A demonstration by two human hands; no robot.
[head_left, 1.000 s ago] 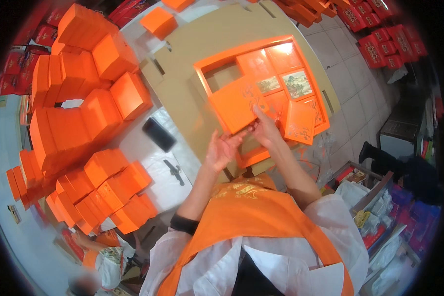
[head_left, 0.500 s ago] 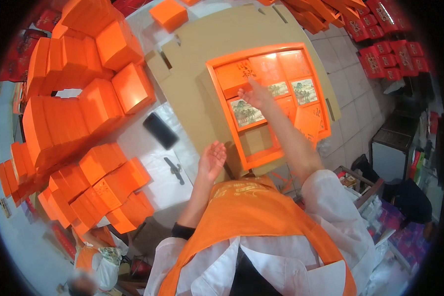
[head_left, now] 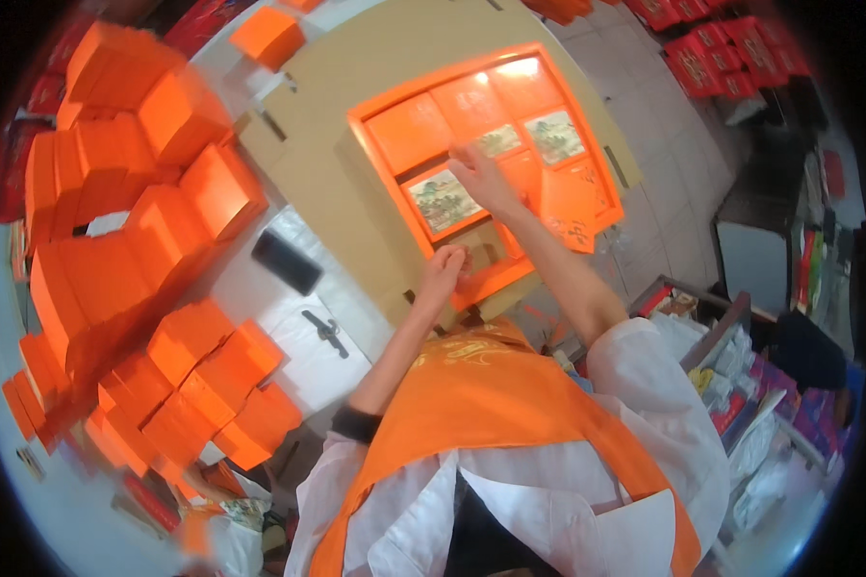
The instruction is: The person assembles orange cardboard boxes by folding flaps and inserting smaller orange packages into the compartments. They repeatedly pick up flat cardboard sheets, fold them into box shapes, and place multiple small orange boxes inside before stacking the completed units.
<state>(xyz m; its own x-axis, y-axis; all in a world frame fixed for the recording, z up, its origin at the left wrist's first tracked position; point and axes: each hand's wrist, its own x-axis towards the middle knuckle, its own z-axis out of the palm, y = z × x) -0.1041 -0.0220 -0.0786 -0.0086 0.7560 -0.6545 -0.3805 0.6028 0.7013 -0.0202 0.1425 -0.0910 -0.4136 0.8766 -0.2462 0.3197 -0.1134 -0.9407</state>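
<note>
A shallow orange gift box [head_left: 496,288] lies on a brown cardboard sheet in front of me, divided into compartments. Several small orange boxes [head_left: 409,132] and picture-printed cards [head_left: 445,200] fill most of them; the near-left compartment [head_left: 486,245] shows a brown bottom. One orange box [head_left: 568,204] sits askew over the near-right part. My right hand [head_left: 486,183] is over the middle of the gift box, beside the left picture card, its fingers curled in. At the near-left compartment's edge my left hand [head_left: 447,271] is closed. What either hand holds, if anything, is hidden.
Stacks of orange boxes [head_left: 115,279] crowd the left side. A black phone [head_left: 287,262] and a dark tool [head_left: 325,334] lie on the white surface. Red packages [head_left: 731,58] stand far right, above a black-and-grey cabinet [head_left: 760,260]. Another person's sleeve [head_left: 245,524] appears lower left.
My left hand has moved up and right to the gift box, its open fingers now curled. My right hand's fingers have curled in too. The whole view has shifted slightly.
</note>
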